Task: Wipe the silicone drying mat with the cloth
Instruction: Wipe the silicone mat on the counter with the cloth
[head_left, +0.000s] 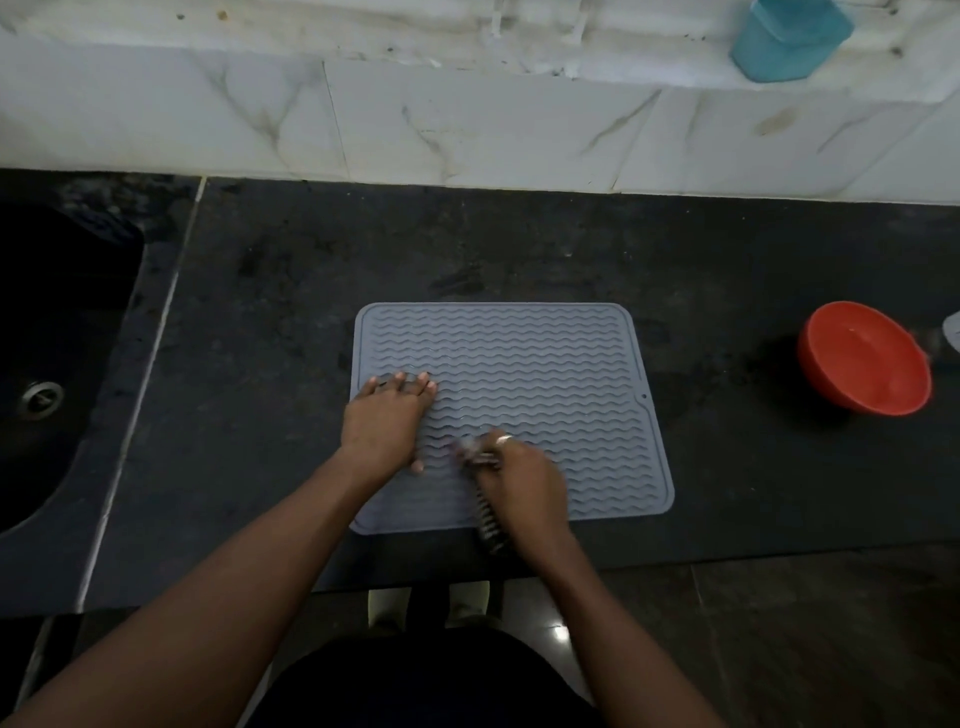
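Home kitchen, no question. Both hands are down on a dark stone counter (519, 249), and off to the left of the left hand (387, 421) a black sink (67, 312) is sunk into it, its metal drain (41, 397) glinting. Beyond the hands, a wall (467, 119) of white marble-look tiles runs along the back of the counter, with a blue plastic container (789, 39) perched on the ledge above, far to the right. Under the hands lies a grey ribbed drying mat (545, 364), and the right hand (524, 478) grips a striped cloth (491, 525). Well out to the right of that hand sits a red bowl (865, 358). Nearer than the hands, glossy floor tiles (779, 623) show below the counter edge.
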